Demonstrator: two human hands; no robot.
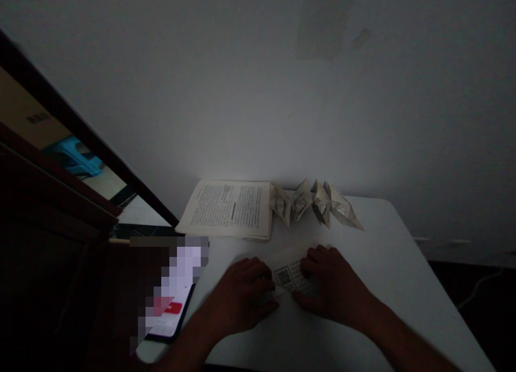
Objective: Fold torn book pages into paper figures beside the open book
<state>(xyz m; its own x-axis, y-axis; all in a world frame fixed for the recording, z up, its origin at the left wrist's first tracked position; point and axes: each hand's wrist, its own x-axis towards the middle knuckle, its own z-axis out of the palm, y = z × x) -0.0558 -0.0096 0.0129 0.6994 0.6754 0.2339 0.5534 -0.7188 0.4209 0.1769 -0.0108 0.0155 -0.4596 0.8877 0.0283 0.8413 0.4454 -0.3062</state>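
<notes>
A partly folded printed paper [297, 272] with a square dark figure on it lies on the white table in front of me. My left hand [248, 291] grips its left end with curled fingers, the thumb low near the table. At the other end, my right hand [328, 280] pinches the paper, fingers on the far edge and thumb at the near edge. Both hands cover parts of the sheet, so its full shape is hidden. Beyond them stand several folded paper boats [321, 204] in a row, touching neither hand.
A stack of printed pages [229, 208] lies at the table's back left, beside the boats. A phone [171, 307] with a lit, partly blurred screen rests at the left edge, close to my left forearm. The wall [258, 92] rises directly behind the white table [382, 243].
</notes>
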